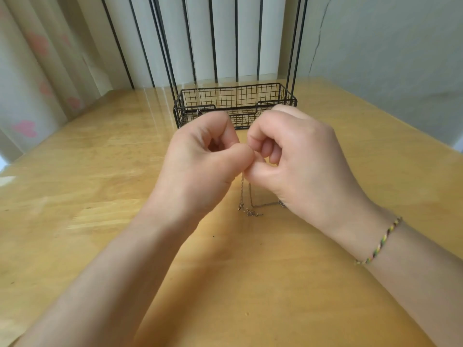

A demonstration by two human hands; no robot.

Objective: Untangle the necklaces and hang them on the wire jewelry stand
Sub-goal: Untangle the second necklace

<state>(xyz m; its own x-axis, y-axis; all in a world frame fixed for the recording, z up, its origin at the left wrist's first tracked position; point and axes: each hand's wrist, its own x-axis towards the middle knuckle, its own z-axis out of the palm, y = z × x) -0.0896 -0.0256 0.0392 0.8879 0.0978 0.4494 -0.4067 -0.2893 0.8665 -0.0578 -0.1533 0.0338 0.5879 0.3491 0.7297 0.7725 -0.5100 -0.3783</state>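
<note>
My left hand point(200, 156) and my right hand point(295, 159) meet above the table, fingertips pinched together on a thin silver necklace chain point(246, 196). The chain hangs down from the pinch in two strands, and its clasp end lies in a small heap on the wood. Behind my hands stands the black wire jewelry stand point(265, 96), a mesh basket base with tall uprights running out of the top of the view. A fine chain point(197, 96) hangs down inside the stand at its left, with a small pendant near the basket.
A glossy wooden table point(100, 196) fills the view. A curtain with pink flowers hangs at the left, and a pale wall stands behind and to the right. A braided bracelet point(378, 241) circles my right wrist.
</note>
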